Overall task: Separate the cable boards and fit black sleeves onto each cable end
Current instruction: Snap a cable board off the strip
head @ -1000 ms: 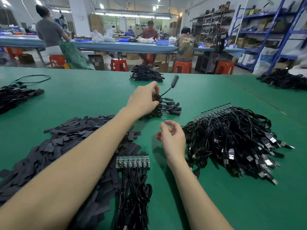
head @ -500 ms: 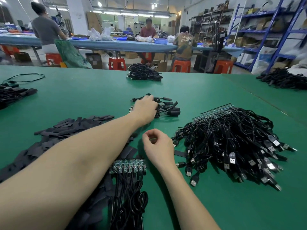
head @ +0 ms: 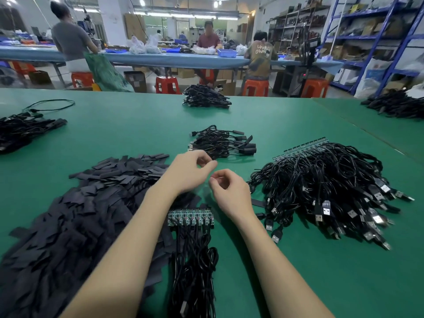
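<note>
- Hands meet over the green table (head: 275,283), just beyond the board strip (head: 191,217), which serves as our landmark here.
- Left hand (head: 189,172) hovers above and just left of that strip, fingers curled, thumb and forefinger tips drawn close; whether anything sits between them, I cannot tell.
- Right hand (head: 231,192) hangs just right of the strip's far edge, fingers loosely curled inward toward the palm, nothing visibly held.
- Fingertips of both hands sit near each other but apart.
- Strip lies flat with its cable bundle (head: 195,267) trailing toward the viewer.
- Black sleeves (head: 75,214) are heaped left of the strip, touching its left end.
- Big cable pile (head: 325,193) sprawls right of the strip, plugs fanned outward, another board strip along its far edge.
- Small finished bunch (head: 222,143) rests beyond the strip, past both hands.
- Further bundles (head: 206,97) lie farther off toward the table's far edge.
</note>
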`<act>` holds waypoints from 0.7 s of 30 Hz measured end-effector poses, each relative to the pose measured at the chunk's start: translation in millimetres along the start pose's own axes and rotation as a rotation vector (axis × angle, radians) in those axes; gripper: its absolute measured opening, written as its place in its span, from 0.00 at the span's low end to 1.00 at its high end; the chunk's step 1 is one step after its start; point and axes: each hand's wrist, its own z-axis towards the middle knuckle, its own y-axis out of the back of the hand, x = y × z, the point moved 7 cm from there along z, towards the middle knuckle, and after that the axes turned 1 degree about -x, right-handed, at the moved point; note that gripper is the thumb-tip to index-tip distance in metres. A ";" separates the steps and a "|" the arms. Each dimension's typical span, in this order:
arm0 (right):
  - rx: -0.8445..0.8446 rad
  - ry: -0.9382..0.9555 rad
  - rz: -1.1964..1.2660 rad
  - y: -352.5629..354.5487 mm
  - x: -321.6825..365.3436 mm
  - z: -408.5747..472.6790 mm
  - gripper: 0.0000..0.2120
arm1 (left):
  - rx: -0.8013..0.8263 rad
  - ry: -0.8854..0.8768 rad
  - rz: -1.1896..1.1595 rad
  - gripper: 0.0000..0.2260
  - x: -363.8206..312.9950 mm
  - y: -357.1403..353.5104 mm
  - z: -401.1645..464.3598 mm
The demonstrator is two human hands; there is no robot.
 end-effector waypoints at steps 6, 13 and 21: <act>0.480 -0.017 -0.401 3.6 12.3 -7.9 0.12 | 0.027 0.033 -0.125 0.11 -0.7 0.7 -24.9; 0.754 -0.073 -0.264 7.5 19.9 -25.5 0.11 | 0.056 0.026 -0.216 0.11 7.2 -2.5 -24.4; 0.586 -0.336 0.599 22.1 15.1 -15.6 0.15 | 0.260 0.121 -0.596 0.21 5.3 -3.2 -31.8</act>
